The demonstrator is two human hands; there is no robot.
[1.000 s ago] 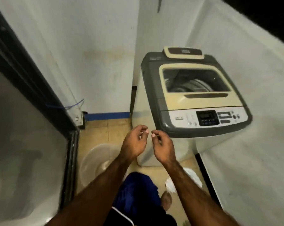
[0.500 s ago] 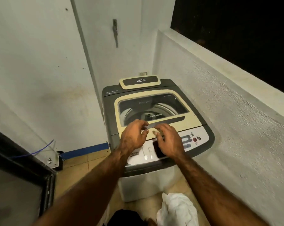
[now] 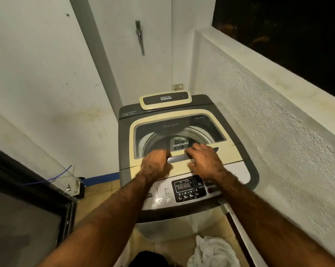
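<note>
We had L hand [image 3: 156, 165] & R hand [image 3: 205, 161] both curled round lid handle [image 3: 179, 158] of washer [image 3: 124, 143], lid down.

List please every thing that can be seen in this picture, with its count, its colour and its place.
washing machine: one, grey and cream, in the corner by the back wall
lid: one, cream with a dark window, flat on top of the machine
lid handle: one, grey, front edge of the lid
control panel: one, white with a black display, front of the machine
cloth: one, white, crumpled on the floor in front of the machine
wire: one, blue, left, above the door frame
door frame: one, black, left edge
wall socket: one, white, behind the machine
left hand: grips the lid handle's left end
right hand: grips its right end
</note>
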